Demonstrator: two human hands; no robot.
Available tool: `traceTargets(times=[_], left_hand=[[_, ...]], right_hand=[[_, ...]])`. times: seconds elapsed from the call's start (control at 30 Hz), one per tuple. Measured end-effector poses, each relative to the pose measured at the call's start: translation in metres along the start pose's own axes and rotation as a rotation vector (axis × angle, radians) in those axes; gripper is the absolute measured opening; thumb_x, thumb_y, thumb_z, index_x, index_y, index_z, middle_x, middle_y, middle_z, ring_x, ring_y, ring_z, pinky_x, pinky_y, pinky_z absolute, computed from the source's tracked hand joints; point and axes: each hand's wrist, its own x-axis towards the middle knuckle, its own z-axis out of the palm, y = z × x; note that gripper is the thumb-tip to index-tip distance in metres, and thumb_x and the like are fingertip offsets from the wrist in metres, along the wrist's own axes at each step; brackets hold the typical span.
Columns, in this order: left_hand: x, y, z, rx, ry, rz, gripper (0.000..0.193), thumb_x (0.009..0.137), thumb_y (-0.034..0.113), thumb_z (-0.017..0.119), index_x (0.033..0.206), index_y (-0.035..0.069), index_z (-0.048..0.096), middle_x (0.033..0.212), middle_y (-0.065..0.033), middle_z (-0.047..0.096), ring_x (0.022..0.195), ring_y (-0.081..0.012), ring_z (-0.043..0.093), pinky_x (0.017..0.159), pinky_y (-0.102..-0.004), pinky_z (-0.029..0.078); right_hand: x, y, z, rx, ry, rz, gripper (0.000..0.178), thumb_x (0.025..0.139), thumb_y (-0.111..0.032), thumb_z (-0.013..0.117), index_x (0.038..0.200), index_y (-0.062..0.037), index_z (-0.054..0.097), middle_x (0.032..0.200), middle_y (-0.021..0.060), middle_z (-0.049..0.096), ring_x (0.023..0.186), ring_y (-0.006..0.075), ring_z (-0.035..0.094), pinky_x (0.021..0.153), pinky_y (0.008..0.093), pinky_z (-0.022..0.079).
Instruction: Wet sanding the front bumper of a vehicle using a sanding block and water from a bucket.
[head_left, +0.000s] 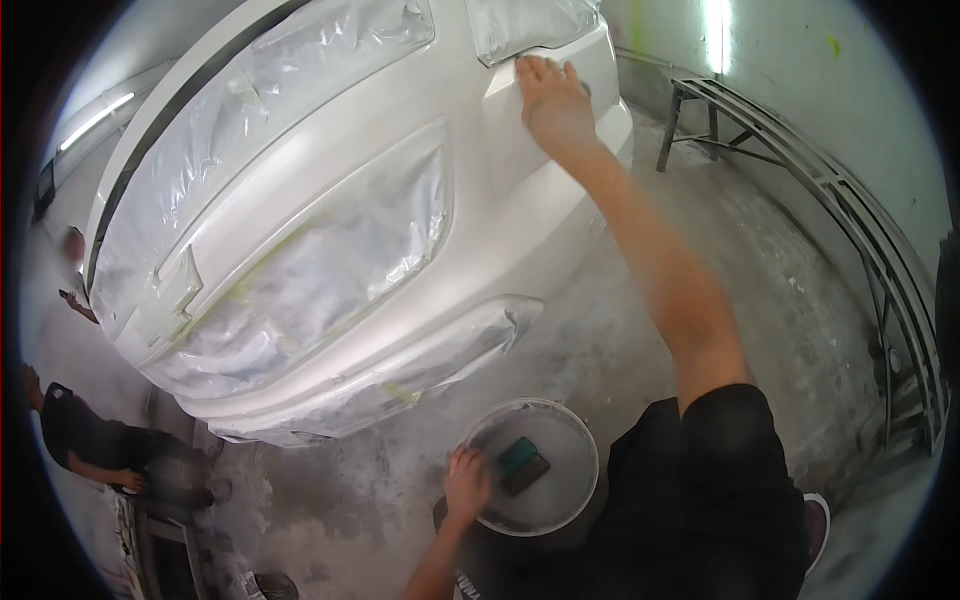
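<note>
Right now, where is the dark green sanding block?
In the head view, low and centre, the sanding block lies inside the white bucket on the floor, just right of the left hand on the bucket's rim.
</note>
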Motion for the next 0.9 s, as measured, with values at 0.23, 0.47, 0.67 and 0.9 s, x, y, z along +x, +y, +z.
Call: traceTargets(times=[0.23, 0.47, 0.67, 0.9], left_hand=[[-0.008, -0.007, -0.005, -0.012, 0.030, -0.016, 0.038, 0.088, 0.009, 0.075, 0.126, 0.007, 0.073, 0.137, -0.0124, 0.069, 0.145, -0.0396, 0.054, 0.118, -0.0512, 0.048], [-0.004, -0.008, -0.005, -0.028, 0.025, -0.034, 0.040, 0.088, 0.009, 0.075, 0.127, 0.006, 0.073, 0.138, -0.0137, 0.069, 0.145, -0.0407, 0.054, 0.118, -0.0501, 0.047], [0.006, 0.000, -0.002, -0.009, 0.006, 0.020, 0.040, 0.087, 0.010, 0.075, 0.126, 0.005, 0.072, 0.137, -0.0141, 0.069, 0.143, -0.0410, 0.055, 0.117, -0.0517, 0.048], [-0.004, -0.003, -0.005, -0.006, 0.006, -0.018, 0.043, 0.087, 0.010, 0.075, 0.130, 0.006, 0.071, 0.138, -0.0133, 0.068, 0.143, -0.0413, 0.054, 0.118, -0.0528, 0.047]], right_hand=[[-0.008, -0.024, 0.003, 0.116, 0.051, -0.136, 0.038, 0.101, -0.008, 0.051, 0.136, -0.0042, 0.066, 0.141, 0.0096, 0.068, 0.122, 0.0369, 0.063, 0.107, 0.0472, 0.053], [-0.002, -0.036, 0.005, 0.136, -0.166, -0.016, 0.038, 0.102, -0.013, 0.053, 0.137, -0.0039, 0.066, 0.142, 0.0104, 0.069, 0.122, 0.0345, 0.067, 0.113, 0.0475, 0.051], [0.001, 0.051, 0.018, 0.020, 0.085, 0.085, 0.041, 0.096, -0.008, 0.056, 0.134, -0.0027, 0.067, 0.129, 0.0150, 0.072, 0.120, 0.0378, 0.065, 0.107, 0.0502, 0.050], [-0.002, -0.012, 0.007, 0.165, 0.143, -0.092, 0.034, 0.095, -0.009, 0.054, 0.126, -0.0068, 0.068, 0.124, 0.0153, 0.069, 0.118, 0.0328, 0.064, 0.103, 0.0497, 0.049]])
